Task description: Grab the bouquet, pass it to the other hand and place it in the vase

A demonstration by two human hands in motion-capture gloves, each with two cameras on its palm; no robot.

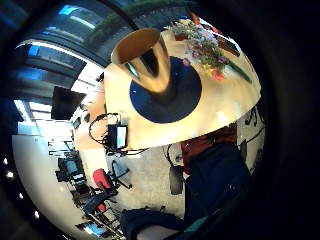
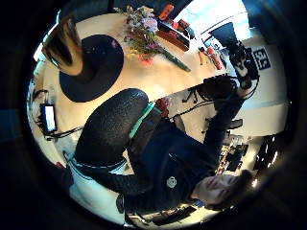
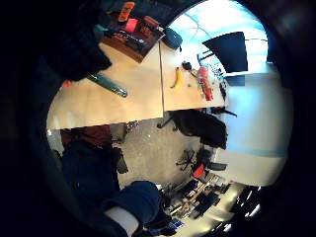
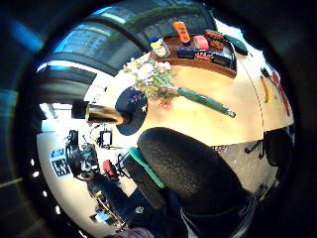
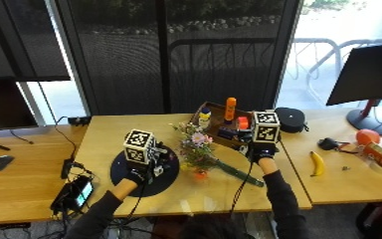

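The bouquet (image 5: 197, 147), pale purple and yellow flowers with a green wrapped stem (image 5: 240, 174), lies on the wooden table, blooms beside a dark round mat (image 5: 119, 172). A brass cone-shaped vase (image 1: 147, 60) stands upright on that mat; in the outside view my left hand (image 5: 138, 175) hovers over it and hides it. My right hand (image 5: 262, 153) hovers above the table just right of the stem's end. Neither hand holds anything. The right thumb side palm view looks down on the bouquet (image 4: 153, 79) and the vase (image 4: 101, 114).
A wooden tray (image 5: 225, 130) with an orange bottle and small containers stands behind the bouquet. A black round case (image 5: 290, 119), a banana (image 5: 317, 163) and a red bottle (image 5: 380, 152) lie to the right. A small screen device (image 5: 75, 194) with cables sits at the front left edge.
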